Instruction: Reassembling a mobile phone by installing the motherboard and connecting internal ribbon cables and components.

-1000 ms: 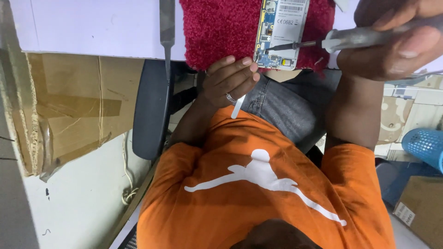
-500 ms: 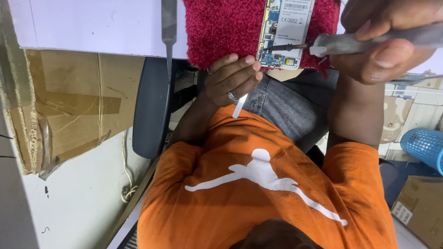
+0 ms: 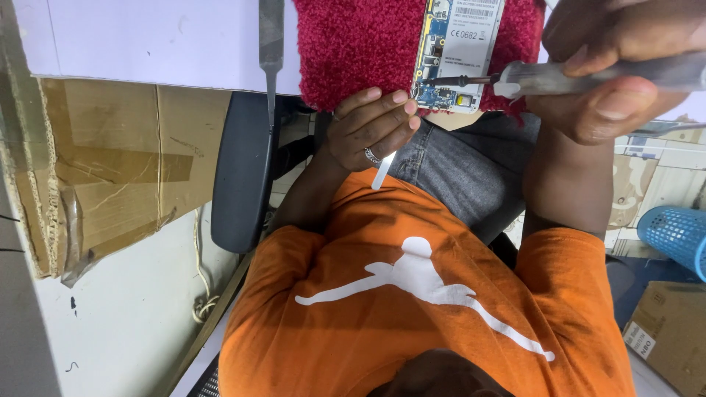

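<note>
Head view: white table (image 3: 147,44) carries a red fluffy mat (image 3: 360,44) under an opened phone with exposed circuit board (image 3: 460,44). Right hand (image 3: 610,73) fingers grip a clear-handled screwdriver (image 3: 573,73), tip on the board. Left hand (image 3: 368,129) fingers curl around a white plastic stick (image 3: 382,170). Cardboard (image 3: 110,176) lines the wall; a blue basket (image 3: 676,235) stands on the floor.

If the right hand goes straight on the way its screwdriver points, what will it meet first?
The opened phone: the screwdriver tip in the right hand seems already on it.
</note>
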